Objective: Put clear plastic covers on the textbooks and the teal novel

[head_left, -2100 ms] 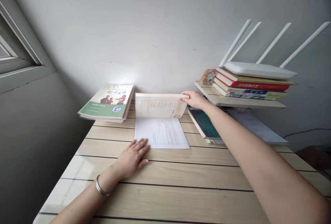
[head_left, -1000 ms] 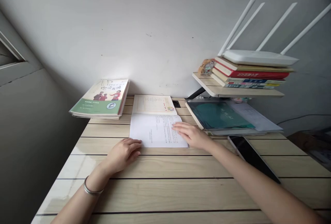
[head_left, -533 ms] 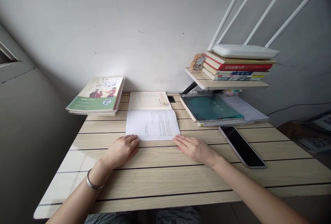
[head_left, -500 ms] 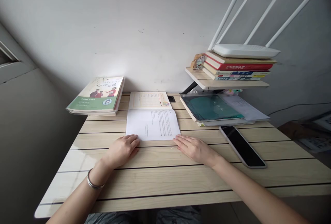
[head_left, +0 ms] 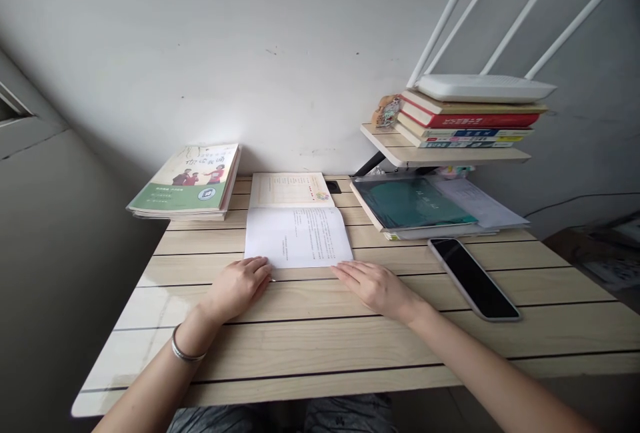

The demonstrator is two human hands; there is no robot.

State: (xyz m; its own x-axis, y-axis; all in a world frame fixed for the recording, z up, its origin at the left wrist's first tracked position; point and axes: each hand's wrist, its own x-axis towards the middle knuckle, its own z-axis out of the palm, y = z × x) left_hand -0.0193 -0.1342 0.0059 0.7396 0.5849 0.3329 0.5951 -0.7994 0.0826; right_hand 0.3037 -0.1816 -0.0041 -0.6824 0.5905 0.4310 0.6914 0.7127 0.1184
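The open book lies flat at frame center on the surface, long axis pointing away from the person, between both hands. The left hand rests its fingers, together and unclamped, on the lower-left page corner; the right hand rests its fingers, likewise together, at the page's lower edge.

There's the wooden desk, an open book dead centre! Phone on the right, folder behind it, book stack far left.

The left hand and right hand rest palm-down on the wooden desk — flanking the lower edge of an open book — with a black smartphone just right of the right hand.
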